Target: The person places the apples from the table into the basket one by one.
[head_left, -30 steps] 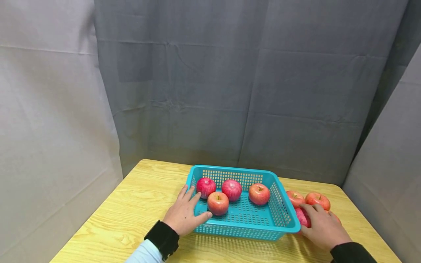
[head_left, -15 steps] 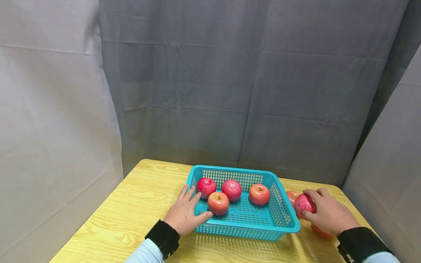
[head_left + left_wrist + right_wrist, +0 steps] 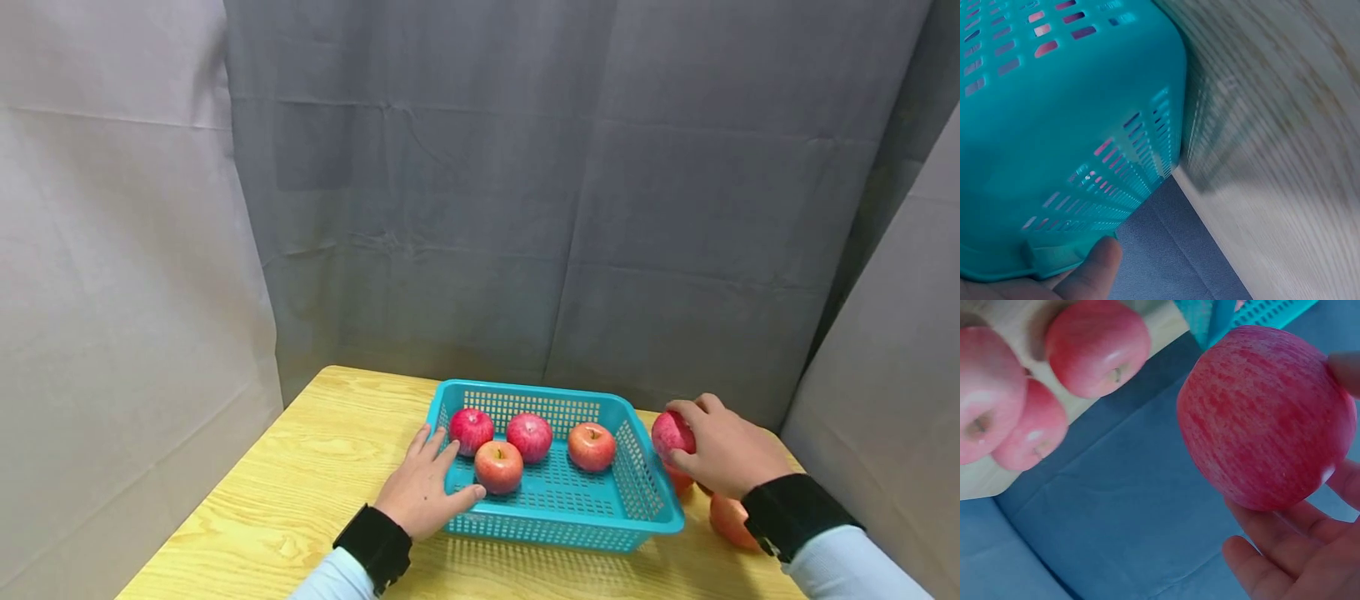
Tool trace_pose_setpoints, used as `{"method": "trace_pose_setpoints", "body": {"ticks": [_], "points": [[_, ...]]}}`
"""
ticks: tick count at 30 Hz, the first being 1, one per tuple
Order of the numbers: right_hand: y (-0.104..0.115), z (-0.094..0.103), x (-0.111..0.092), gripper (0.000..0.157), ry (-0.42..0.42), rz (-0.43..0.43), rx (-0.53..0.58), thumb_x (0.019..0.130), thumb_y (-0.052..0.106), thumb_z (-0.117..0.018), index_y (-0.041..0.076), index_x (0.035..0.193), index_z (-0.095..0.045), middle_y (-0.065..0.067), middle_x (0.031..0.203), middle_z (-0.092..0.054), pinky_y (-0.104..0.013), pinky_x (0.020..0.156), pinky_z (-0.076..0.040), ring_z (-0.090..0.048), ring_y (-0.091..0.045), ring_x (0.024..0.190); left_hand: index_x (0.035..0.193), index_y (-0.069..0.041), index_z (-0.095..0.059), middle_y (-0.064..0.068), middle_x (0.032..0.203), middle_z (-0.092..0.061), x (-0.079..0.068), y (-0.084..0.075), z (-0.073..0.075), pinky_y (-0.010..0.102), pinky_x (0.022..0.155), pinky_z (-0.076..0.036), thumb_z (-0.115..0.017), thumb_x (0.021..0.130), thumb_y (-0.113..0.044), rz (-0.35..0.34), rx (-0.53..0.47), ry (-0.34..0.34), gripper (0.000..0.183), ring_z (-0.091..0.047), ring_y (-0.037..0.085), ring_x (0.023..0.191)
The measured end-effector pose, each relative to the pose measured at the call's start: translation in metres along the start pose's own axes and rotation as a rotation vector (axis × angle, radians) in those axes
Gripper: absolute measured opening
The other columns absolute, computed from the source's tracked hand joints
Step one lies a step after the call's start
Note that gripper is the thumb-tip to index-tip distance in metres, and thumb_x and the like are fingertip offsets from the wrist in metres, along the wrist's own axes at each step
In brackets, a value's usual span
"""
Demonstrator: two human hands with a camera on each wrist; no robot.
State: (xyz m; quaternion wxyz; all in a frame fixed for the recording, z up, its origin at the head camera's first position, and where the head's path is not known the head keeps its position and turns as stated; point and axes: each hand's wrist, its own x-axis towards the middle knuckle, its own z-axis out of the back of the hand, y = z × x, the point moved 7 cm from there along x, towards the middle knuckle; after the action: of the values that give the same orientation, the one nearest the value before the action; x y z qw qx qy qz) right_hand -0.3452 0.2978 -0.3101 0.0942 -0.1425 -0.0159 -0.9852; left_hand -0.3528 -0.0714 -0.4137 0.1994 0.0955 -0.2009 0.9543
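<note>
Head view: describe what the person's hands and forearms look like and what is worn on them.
The left hand and right hand are bare, without gloves, with no rings visible on the fingers. A wide black wristband wraps each wrist, with a small fitting at its edge. Beyond it, each forearm wears a plain light-blue sleeve. No cables show.

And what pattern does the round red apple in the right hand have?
The held apple has darker and paler red streaks, clearest in the right wrist view.

Glossy plastic basket (image 3: pixel 566 526) — smooth, wood-grained tabletop (image 3: pixel 247 508) — matt.
</note>
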Motion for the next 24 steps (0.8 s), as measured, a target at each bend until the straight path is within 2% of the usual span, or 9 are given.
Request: {"method": "trace_pose_setpoints", "body": {"ticks": [5, 10, 13, 18, 24], "points": [[0.018, 0.004, 0.01, 0.066, -0.02, 0.035, 0.011, 0.067, 0.039, -0.08, 0.01, 0.121, -0.056, -0.013, 0.099, -0.053, -0.043, 0.053, -0.055, -0.052, -0.026, 0.077, 0.142, -0.009, -0.043, 0.015, 0.149, -0.032, 0.0, 0.0, -0.001, 0.055, 0.096, -0.042, -0.045, 0.082, -0.074, -0.003, -0.01, -0.001, 0.089, -0.011, 0.033, 0.137], [0.037, 0.001, 0.022, 0.074, -0.007, 0.073, 0.026, 0.063, 0.04, -0.083, 0.009, 0.123, -0.054, -0.013, 0.101, -0.053, -0.044, 0.055, -0.056, -0.053, -0.027, 0.079, 0.142, -0.009, -0.042, 0.015, 0.149, -0.031, 0.0, 0.001, -0.001, 0.055, 0.098, -0.041, -0.042, 0.081, -0.076, -0.005, -0.006, -0.004, 0.09, -0.011, 0.033, 0.137], [0.049, -0.004, 0.03, 0.078, 0.003, 0.102, 0.03, 0.061, 0.042, -0.084, 0.008, 0.124, -0.054, -0.014, 0.104, -0.054, -0.044, 0.056, -0.057, -0.053, -0.028, 0.082, 0.142, -0.009, -0.042, 0.015, 0.149, -0.031, 0.0, 0.001, 0.0, 0.055, 0.098, -0.041, -0.044, 0.082, -0.075, -0.007, -0.008, -0.007, 0.089, -0.011, 0.033, 0.137], [0.068, -0.016, 0.038, 0.074, 0.01, 0.147, 0.021, 0.062, 0.041, -0.084, 0.009, 0.122, -0.056, -0.012, 0.104, -0.054, -0.045, 0.06, -0.057, -0.053, -0.026, 0.081, 0.142, -0.009, -0.043, 0.015, 0.149, -0.032, 0.001, 0.002, -0.003, 0.057, 0.097, -0.041, -0.048, 0.083, -0.07, -0.005, -0.011, -0.008, 0.085, -0.012, 0.033, 0.137], [0.087, -0.034, 0.045, 0.072, 0.031, 0.18, 0.003, 0.059, 0.038, -0.086, 0.011, 0.119, -0.058, -0.008, 0.097, -0.054, -0.042, 0.059, -0.057, -0.054, -0.023, 0.078, 0.142, -0.01, -0.043, 0.015, 0.148, -0.033, 0.001, 0.002, -0.003, 0.055, 0.097, -0.042, -0.04, 0.081, -0.078, -0.009, -0.003, -0.011, 0.091, -0.012, 0.033, 0.137]]}}
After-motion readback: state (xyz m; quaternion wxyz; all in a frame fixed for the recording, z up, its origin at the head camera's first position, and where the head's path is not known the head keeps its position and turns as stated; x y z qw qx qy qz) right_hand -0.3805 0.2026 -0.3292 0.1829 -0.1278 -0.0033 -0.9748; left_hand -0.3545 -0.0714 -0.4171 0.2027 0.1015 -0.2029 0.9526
